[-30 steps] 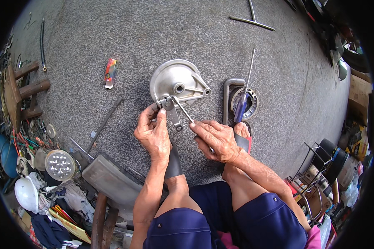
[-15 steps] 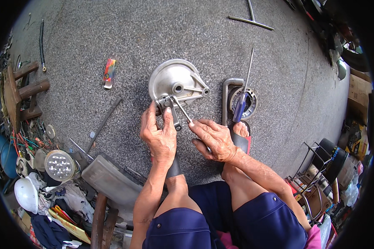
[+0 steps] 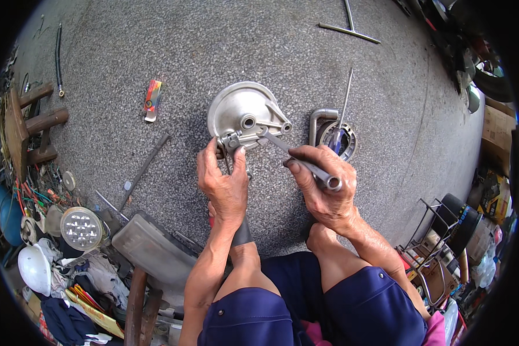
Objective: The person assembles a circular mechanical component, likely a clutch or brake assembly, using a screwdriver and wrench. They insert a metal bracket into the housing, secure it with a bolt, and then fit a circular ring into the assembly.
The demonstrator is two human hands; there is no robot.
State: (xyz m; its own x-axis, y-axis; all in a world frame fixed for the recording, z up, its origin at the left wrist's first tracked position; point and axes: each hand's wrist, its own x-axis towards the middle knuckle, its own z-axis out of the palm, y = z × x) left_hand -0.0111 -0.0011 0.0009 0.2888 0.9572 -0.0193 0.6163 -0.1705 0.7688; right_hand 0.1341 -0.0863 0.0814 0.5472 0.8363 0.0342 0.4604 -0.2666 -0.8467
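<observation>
Round metal hub plate (image 3: 242, 112) on the speckled concrete floor (image 3: 155, 52), just ahead of the person's knees.

Left hand (image 3: 225, 184): fingertips pinched together on the small lever fitting (image 3: 232, 141) at the plate's lower edge. Right hand (image 3: 323, 187): fingers wrapped tight around a socket wrench (image 3: 303, 161), its far end on the plate. Screwdriver (image 3: 340, 124) lies across a ring part (image 3: 337, 138) just to the right. Small colourful packet (image 3: 152, 99) well apart, left.
</observation>
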